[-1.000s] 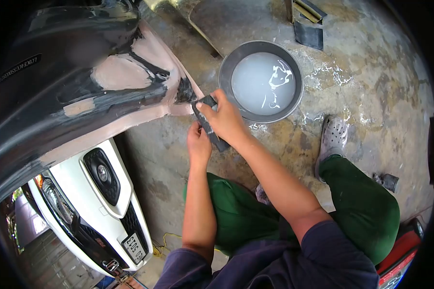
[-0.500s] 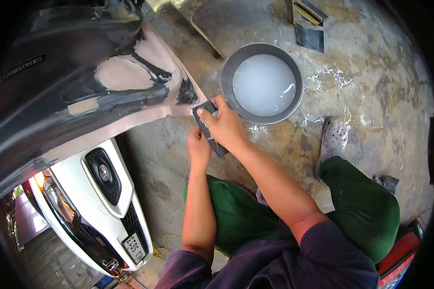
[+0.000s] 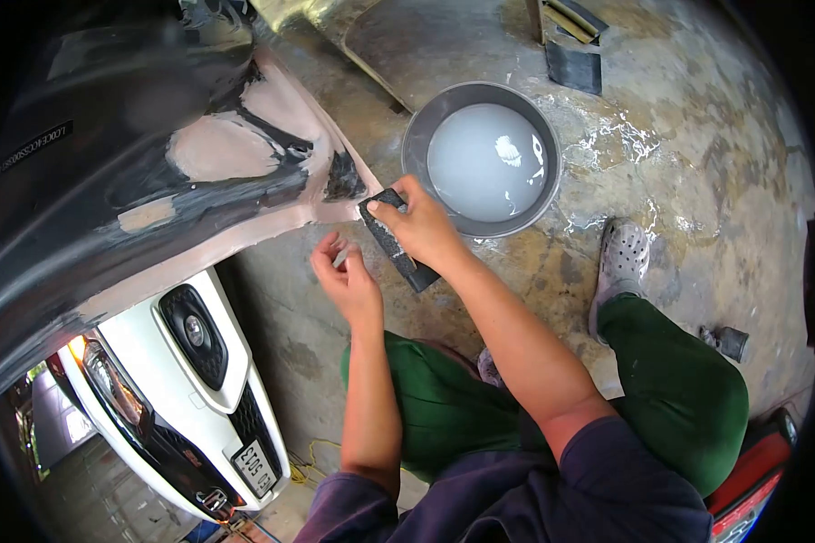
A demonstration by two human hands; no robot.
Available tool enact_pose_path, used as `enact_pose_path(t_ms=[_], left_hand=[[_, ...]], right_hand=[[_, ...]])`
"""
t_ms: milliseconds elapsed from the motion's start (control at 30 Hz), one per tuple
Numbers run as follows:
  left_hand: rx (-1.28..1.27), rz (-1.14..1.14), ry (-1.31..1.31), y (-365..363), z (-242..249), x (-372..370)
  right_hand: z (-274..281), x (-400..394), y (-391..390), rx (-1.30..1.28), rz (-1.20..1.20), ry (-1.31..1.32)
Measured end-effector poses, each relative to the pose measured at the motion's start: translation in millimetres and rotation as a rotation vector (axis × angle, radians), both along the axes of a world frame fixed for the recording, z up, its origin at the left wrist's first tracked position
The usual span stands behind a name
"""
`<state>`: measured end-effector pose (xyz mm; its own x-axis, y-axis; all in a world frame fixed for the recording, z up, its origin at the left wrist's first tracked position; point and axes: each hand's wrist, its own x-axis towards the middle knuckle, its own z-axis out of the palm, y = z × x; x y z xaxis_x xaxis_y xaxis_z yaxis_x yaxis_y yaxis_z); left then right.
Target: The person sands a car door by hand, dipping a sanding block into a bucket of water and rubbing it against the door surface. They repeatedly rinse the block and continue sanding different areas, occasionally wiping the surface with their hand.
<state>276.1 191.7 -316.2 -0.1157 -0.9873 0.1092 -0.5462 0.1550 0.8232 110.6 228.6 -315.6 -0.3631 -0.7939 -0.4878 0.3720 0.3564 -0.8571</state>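
Observation:
My right hand (image 3: 427,233) grips a dark, worn sanding block (image 3: 391,242) by its upper half, thumb across its face and fingers around the far side. The block's top end is right at the lower corner of a dark car body part (image 3: 235,185), where a pale pinkish filler band (image 3: 290,220) runs along the edge. My left hand (image 3: 346,281) hovers to the left of the block and holds nothing, its fingers loosely curled and apart, below the filler-coated edge. More filler shows in a large smooth patch (image 3: 222,147) on the dark surface.
A grey basin (image 3: 412,136) of cloudy water stands just beyond my right hand. Dark sheets (image 3: 573,69) lie at the top right on the wet concrete floor (image 3: 679,163). A white car front (image 3: 199,362) is at lower left, a yellow cord (image 3: 312,462) beside it.
My left hand has let go of the sanding block's lower side and moved left, its fingers opening. My right hand keeps its hold on the block near the corner.

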Motion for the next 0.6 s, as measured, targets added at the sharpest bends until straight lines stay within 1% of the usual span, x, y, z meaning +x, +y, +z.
enact_pose_path(t_ms=[100,167,267,367,467,567,600], left_hand=[[-0.117,-0.029,0.040,9.6,32.6,-29.2],[-0.196,-0.022,0.026,5.3,41.6,-49.1],[-0.245,0.022,-0.014,-10.2,31.5,-59.9],[-0.271,0.005,-0.041,-16.0,22.4,-67.4],[-0.249,0.033,-0.064,-20.8,15.9,-68.4],[-0.257,0.052,-0.350,-16.8,16.4,-71.9],[-0.246,0.071,-0.328,-14.8,14.9,-74.0]], right_hand=[[-6.6,-2.2,-1.8,-0.009,0.030,-0.004],[-3.1,-5.0,-2.1,0.007,0.019,-0.025],[0.1,-9.7,0.2,0.005,0.018,-0.079],[4.9,-14.3,4.5,-0.034,0.002,-0.002],[-12.9,-10.3,6.0,-0.075,-0.052,0.196],[-5.5,-41.8,17.9,-0.010,-0.213,-0.022],[-17.1,-52.3,18.7,-0.035,-0.273,-0.092]])
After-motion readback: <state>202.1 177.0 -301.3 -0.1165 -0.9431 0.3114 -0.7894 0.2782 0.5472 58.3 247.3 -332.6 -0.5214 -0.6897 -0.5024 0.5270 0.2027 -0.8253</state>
